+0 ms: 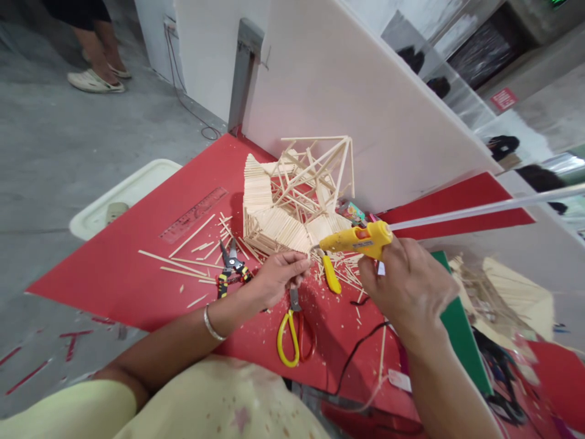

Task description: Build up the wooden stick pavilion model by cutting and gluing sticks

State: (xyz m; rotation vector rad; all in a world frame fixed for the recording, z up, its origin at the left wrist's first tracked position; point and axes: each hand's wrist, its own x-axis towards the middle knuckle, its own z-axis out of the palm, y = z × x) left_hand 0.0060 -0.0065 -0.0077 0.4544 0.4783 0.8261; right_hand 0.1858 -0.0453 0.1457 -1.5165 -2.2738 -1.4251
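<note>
A red tabletop (192,244) stands against a white partition (356,116) with a gray metal post (244,73); beyond lie a gray concrete floor (41,177) and a pale tray (150,177).

This looks to me like a craft workshop: beyond my left fingers lie wire cutters (233,263) and a ruler (194,213), past both hands' fingers a stick model (292,201), below them bare concrete flooring (41,164) leftward.

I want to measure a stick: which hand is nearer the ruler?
Left. Your left hand is to the right of the ruler; your right hand, holding the glue gun, is farther right.
</note>
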